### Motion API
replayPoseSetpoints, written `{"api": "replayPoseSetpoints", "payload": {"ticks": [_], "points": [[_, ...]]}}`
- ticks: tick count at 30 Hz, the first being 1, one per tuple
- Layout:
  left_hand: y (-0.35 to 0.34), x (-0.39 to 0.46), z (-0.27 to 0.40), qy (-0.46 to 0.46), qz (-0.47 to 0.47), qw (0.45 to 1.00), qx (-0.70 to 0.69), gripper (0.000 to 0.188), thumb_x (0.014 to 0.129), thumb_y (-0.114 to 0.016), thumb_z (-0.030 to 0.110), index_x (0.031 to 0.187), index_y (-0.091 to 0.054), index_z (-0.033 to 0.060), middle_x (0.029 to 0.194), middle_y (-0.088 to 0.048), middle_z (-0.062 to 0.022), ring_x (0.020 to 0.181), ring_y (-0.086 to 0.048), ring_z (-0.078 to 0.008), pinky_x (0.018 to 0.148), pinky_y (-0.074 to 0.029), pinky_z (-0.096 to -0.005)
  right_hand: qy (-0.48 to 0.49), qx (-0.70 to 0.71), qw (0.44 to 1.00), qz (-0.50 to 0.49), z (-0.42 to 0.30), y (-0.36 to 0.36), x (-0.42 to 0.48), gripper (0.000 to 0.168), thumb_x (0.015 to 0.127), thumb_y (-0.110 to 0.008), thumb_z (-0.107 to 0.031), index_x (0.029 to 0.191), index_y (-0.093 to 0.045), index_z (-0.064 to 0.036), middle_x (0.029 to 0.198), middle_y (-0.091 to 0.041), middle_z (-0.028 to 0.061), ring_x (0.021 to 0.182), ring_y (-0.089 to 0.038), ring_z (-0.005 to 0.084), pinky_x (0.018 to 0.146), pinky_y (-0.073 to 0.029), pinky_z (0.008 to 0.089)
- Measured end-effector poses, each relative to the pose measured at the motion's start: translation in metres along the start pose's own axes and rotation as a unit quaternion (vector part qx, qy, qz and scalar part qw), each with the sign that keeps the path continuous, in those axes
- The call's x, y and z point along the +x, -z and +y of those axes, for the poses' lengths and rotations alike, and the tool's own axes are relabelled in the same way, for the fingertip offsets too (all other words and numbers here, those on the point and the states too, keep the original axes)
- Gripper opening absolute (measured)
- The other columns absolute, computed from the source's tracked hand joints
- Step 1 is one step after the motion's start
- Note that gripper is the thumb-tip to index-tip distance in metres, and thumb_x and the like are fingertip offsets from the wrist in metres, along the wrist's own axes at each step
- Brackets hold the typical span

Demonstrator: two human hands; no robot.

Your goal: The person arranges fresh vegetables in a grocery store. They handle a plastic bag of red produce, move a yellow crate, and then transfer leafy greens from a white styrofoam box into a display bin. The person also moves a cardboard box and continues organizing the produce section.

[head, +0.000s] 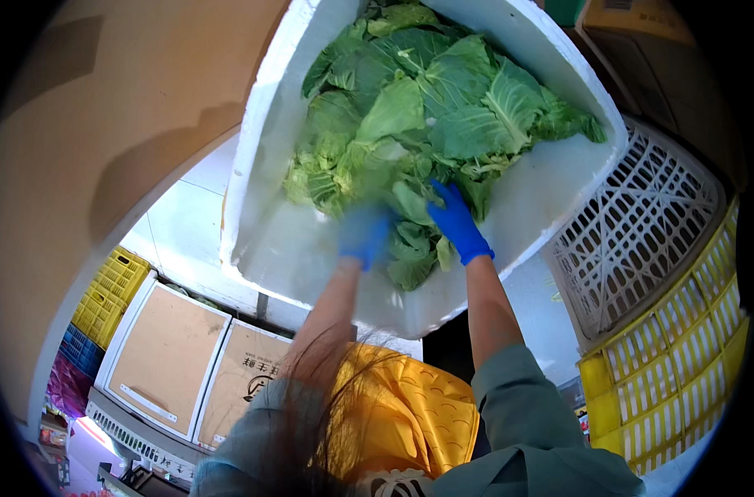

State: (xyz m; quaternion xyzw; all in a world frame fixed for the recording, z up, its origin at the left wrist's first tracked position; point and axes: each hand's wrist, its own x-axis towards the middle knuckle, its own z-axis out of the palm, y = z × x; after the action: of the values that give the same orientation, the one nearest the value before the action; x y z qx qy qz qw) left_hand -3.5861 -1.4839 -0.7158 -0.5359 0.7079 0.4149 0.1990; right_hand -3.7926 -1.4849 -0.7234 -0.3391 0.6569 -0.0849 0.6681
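Loose green cabbage leaves [458,133] lie heaped in a white foam box [532,205], with paler, crumpled leaves [327,161] on the left of the pile. Both of my hands wear blue gloves and reach into the box at the near side of the heap. My left hand [364,233] is blurred at the leaves, so its fingers cannot be made out. My right hand [459,222] touches the leaves with its thumb and fingers spread; whether it grips one is unclear. Between and below the hands, a small clump of leaves [412,255] sits on the box's near wall.
On the right are a grey plastic crate [638,236] and a yellow slatted crate [669,373]. Brown cardboard [141,93] rises on the left. Lidded boxes [166,354] bearing writing and stacked yellow crates [113,292] stand lower left. A yellow apron [408,404] covers my lap.
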Motion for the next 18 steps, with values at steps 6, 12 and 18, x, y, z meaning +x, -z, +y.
{"api": "replayPoseSetpoints", "payload": {"ticks": [6,12,18], "points": [[0.040,0.090,-0.075,0.241,0.231,0.939,-0.076,0.070,0.057,-0.073,0.039,0.115,-0.048,0.0089,0.120,-0.046,-0.0161,0.109,-0.039,-0.0367,0.092,-0.031,-0.0463,0.003,-0.230,0.972,0.054,-0.009,-0.043,0.008,0.108,0.054,-0.076,-0.036,0.137,-0.011,-0.013,0.137,-0.019,0.0231,0.128,-0.015,0.0370,0.103,-0.019,0.0429],[-0.010,0.086,-0.074,0.095,0.152,0.960,-0.215,0.020,0.075,-0.055,0.023,0.082,-0.062,0.0066,0.079,-0.061,-0.0144,0.072,-0.057,-0.0282,0.064,-0.044,-0.0411,0.037,-0.161,0.983,0.084,0.017,-0.054,0.022,0.088,0.063,-0.069,-0.027,0.134,-0.020,-0.007,0.129,-0.033,0.0220,0.121,-0.028,0.0355,0.098,-0.026,0.0392],[0.005,-0.010,0.062,0.082,0.099,0.969,-0.211,0.029,0.073,-0.059,0.027,0.096,-0.060,0.0096,0.086,-0.060,-0.0162,0.072,-0.056,-0.0344,0.064,-0.045,-0.0426,-0.004,0.278,0.932,0.231,0.062,-0.031,-0.007,0.038,0.075,-0.052,-0.013,0.109,-0.050,0.002,0.106,-0.056,0.0132,0.096,-0.052,0.0245,0.081,-0.040,0.0335]]}}
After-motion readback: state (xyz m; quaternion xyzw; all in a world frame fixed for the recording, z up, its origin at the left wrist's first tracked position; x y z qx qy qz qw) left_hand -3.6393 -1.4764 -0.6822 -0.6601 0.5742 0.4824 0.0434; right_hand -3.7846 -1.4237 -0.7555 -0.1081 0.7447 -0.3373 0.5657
